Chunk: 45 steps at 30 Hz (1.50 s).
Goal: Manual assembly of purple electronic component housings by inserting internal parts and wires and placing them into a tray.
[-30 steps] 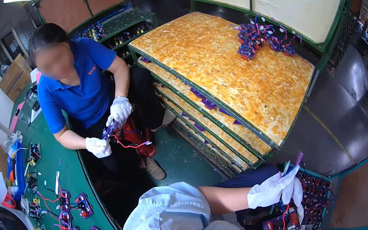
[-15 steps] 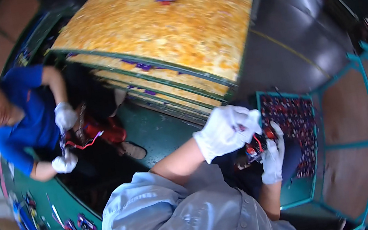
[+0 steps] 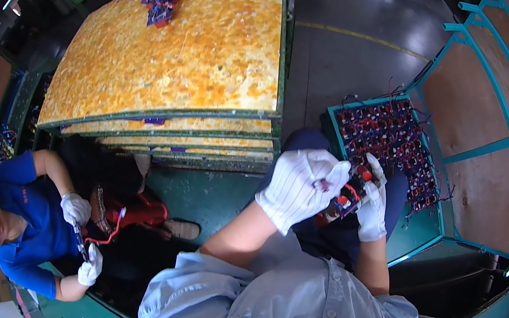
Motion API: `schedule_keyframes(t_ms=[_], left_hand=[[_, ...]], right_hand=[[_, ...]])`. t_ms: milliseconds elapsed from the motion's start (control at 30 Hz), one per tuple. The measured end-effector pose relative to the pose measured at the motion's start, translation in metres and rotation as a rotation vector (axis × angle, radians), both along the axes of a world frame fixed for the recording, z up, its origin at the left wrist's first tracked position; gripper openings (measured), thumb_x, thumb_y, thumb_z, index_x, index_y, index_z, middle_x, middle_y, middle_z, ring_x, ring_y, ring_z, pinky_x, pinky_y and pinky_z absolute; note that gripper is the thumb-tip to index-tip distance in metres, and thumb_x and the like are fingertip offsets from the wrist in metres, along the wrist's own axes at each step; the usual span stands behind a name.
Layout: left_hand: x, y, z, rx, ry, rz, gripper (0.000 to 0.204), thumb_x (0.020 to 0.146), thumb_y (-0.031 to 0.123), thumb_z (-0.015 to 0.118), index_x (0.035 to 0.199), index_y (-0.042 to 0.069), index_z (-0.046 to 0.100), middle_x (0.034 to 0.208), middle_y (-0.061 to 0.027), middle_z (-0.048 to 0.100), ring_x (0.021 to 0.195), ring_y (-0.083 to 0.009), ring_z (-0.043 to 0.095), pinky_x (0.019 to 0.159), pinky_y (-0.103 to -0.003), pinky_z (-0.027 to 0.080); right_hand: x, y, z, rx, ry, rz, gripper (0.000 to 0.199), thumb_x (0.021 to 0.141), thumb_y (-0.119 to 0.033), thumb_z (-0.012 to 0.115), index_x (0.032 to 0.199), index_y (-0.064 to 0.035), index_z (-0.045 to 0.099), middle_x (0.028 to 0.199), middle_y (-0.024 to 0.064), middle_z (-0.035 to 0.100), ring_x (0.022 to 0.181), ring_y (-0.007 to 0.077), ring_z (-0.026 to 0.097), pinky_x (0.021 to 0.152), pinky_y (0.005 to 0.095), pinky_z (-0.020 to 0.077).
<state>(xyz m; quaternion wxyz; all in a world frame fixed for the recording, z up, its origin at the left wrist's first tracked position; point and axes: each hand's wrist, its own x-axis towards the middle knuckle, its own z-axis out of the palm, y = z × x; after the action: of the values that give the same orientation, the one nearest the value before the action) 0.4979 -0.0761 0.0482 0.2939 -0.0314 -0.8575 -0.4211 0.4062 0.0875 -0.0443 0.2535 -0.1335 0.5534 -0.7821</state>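
Observation:
My right hand [image 3: 372, 210], in a white glove, is closed around the edge of a small circuit board [image 3: 349, 199] with red parts and red wires. My left hand [image 3: 303, 186], also gloved, is just to the left of the board and a little higher. Its fingers are curled together, and a small dark pinkish bit [image 3: 321, 185] shows at the palm; what it is I cannot make out. Both hands are above my lap, and the left one hides part of the board's left side.
A teal tray [image 3: 441, 222] with rows of wired boards [image 3: 386, 143] stands at right, beside a teal-framed wooden panel [image 3: 460, 97]. A rack of mottled yellow shelves [image 3: 183, 56] bears more boards. At left a co-worker [image 3: 25, 217] in blue handles a wired part near a green bench [image 3: 85, 315].
The whole view has turned, so the rack sits further left and the tray has moved up and left. My hands stay close together at the board, my right hand still gripping it.

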Motion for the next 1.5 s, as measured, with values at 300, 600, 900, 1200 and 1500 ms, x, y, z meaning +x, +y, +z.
schedule_keyframes(t_ms=[300, 600, 900, 1200, 1500], left_hand=[[-0.016, -0.013, 0.013, 0.263, 0.056, -0.304, 0.064, 0.068, 0.034, 0.063, 0.119, 0.002, 0.041, 0.118, -0.0160, 0.046, 0.107, -0.0284, 0.047, 0.090, -0.035, 0.036], [-0.013, 0.026, -0.024, 0.245, -0.248, -0.396, 0.076, 0.064, 0.029, 0.068, 0.124, 0.001, 0.032, 0.126, -0.0175, 0.038, 0.106, -0.0323, 0.047, 0.091, -0.034, 0.037], [-0.012, 0.048, -0.024, 0.224, -0.112, -0.394, 0.080, 0.063, 0.037, 0.071, 0.124, 0.002, 0.033, 0.124, -0.0191, 0.039, 0.115, -0.0341, 0.037, 0.094, -0.040, 0.032], [0.001, 0.058, -0.051, 0.805, -0.138, -0.291, 0.042, 0.076, 0.004, 0.056, 0.115, 0.001, 0.042, 0.106, -0.0150, 0.051, 0.096, -0.0247, 0.052, 0.084, -0.034, 0.039], [-0.007, 0.057, -0.014, 0.830, -0.058, -0.416, 0.041, 0.090, 0.034, 0.038, 0.107, -0.002, 0.050, 0.095, -0.0109, 0.058, 0.085, -0.0140, 0.056, 0.073, -0.022, 0.044]], right_hand=[[-0.009, -0.005, 0.027, -0.553, -0.229, 0.180, 0.082, 0.069, -0.047, 0.054, 0.130, -0.0028, 0.023, 0.108, 0.0111, 0.047, 0.103, 0.0233, 0.047, 0.089, 0.0357, 0.0395], [0.007, 0.002, 0.047, -0.401, 0.018, -0.040, 0.078, 0.071, -0.043, 0.055, 0.129, -0.0025, 0.023, 0.108, 0.0131, 0.046, 0.101, 0.0236, 0.048, 0.088, 0.0348, 0.0401], [0.027, 0.014, 0.051, -0.313, 0.099, -0.162, 0.095, 0.062, -0.042, 0.070, 0.131, -0.0029, 0.018, 0.113, 0.0118, 0.043, 0.104, 0.0203, 0.045, 0.089, 0.0318, 0.0363], [0.029, 0.022, 0.092, -0.102, 0.045, 0.006, 0.101, 0.058, -0.038, 0.076, 0.131, -0.0015, 0.017, 0.109, 0.0129, 0.042, 0.095, 0.0203, 0.050, 0.077, 0.0288, 0.0444], [0.033, 0.019, 0.082, -0.054, 0.175, -0.246, 0.046, 0.065, -0.027, 0.070, 0.094, 0.0037, 0.052, 0.084, 0.0076, 0.055, 0.069, 0.0120, 0.053, 0.062, 0.0243, 0.0428]])
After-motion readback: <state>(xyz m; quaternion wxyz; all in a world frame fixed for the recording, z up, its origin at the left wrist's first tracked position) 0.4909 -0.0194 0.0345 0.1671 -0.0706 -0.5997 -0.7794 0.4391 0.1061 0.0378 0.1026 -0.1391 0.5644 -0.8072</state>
